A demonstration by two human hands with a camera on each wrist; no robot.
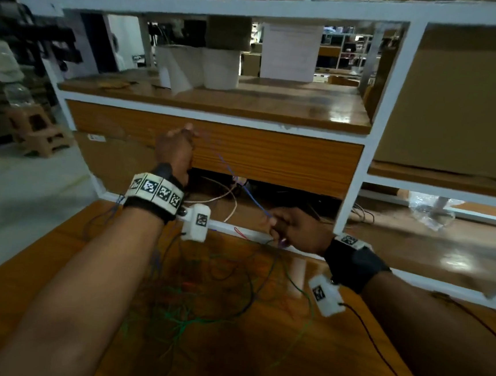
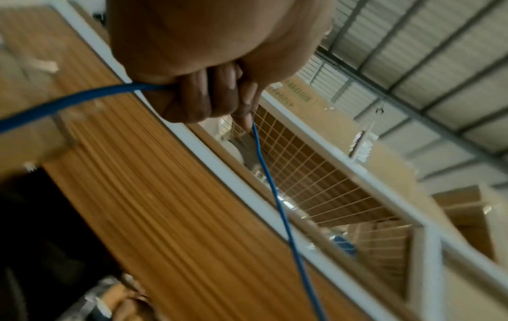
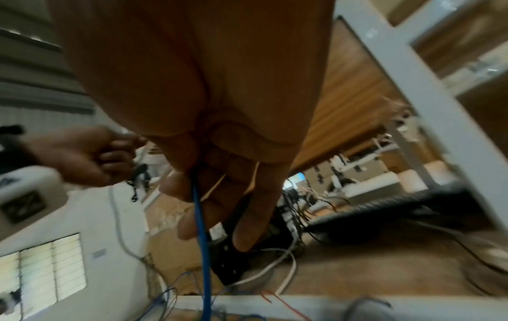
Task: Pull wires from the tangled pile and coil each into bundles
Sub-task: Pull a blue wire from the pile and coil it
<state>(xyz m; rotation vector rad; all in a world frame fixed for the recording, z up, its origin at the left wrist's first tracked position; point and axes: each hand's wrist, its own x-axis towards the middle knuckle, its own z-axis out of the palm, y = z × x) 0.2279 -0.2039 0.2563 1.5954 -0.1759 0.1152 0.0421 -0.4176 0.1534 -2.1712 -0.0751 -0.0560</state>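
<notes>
- Glossy wooden tabletop point(image 1: 301, 357) fills the foreground, and behind it stands a white-framed shelving unit point(image 1: 359, 164) with wood-grain panels.
- On the shelf sit white rolls point(image 1: 218, 68), with cardboard boxes point(image 1: 464, 98) stacked to the right.
- Spread over the tabletop between the two forearms lies the tangled pile point(image 1: 201, 297) of thin green, dark and red wires.
- A blue wire point(image 1: 241, 184) runs in a straight slanted line from the raised left hand down to the right hand, in front of the wood-grain panel.
- The left hand point(image 1: 176, 148) is lifted above the table edge; in its wrist view the fingers point(image 2: 209, 97) are curled tight round the blue wire point(image 2: 277, 202), which leaves the fist on both sides.
- The right hand point(image 1: 294, 229) sits low at the table's far edge, and its fingers point(image 3: 247, 208) close loosely on the blue wire point(image 3: 203, 243), which hangs down from the palm.
- White cables point(image 3: 274, 265) loop on the lower shelf behind the hands.
</notes>
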